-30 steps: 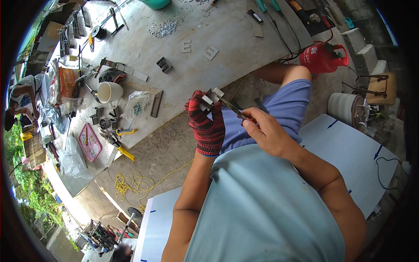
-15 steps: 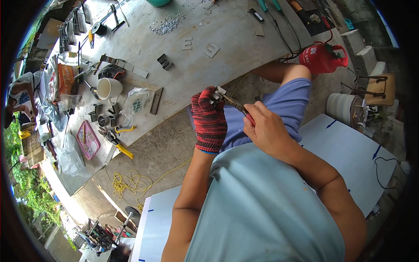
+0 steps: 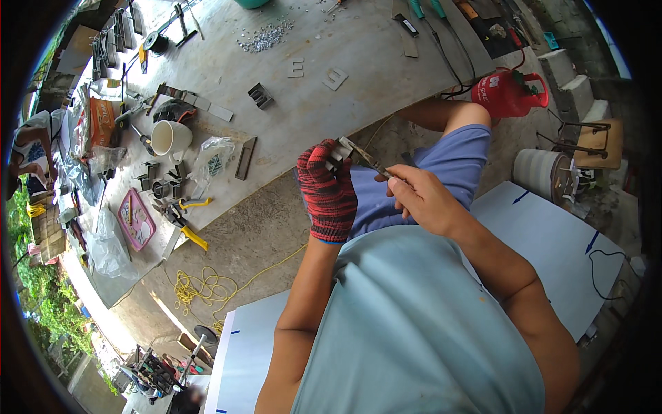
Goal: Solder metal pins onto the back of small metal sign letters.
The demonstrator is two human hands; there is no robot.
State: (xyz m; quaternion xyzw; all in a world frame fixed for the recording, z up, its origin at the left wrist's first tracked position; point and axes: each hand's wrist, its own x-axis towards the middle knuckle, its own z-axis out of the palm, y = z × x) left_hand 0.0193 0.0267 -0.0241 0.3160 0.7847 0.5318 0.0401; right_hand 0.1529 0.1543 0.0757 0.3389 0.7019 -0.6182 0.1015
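Note:
My left hand [image 3: 325, 196], in a red-and-black striped knit glove, is closed round a small grey metal part [image 3: 338, 154] above my lap, just off the table's edge. My bare right hand [image 3: 422, 194] grips a pair of pliers [image 3: 369, 159], the handles mostly hidden by its fingers. The jaws reach the metal part's upper right edge; whether they bite on it is too small to tell. On the table beyond lie a similar-looking metal block [image 3: 261, 96], an E-shaped metal plate [image 3: 296, 67] and another flat notched plate [image 3: 335, 78].
Left on the metal table [image 3: 289, 117] are a white mug [image 3: 170, 139], yellow-handled snips [image 3: 185, 226], a pink tray [image 3: 136, 219] and plastic bags. Metal bits [image 3: 267, 36] lie at the back. A red gas cylinder [image 3: 509, 94] stands right; a yellow cord [image 3: 200, 290] coils on the floor.
My right hand has turned, its fingers looser on the pliers, and the red handle no longer shows. The gloved hand has tilted a little left, exposing more of the metal part.

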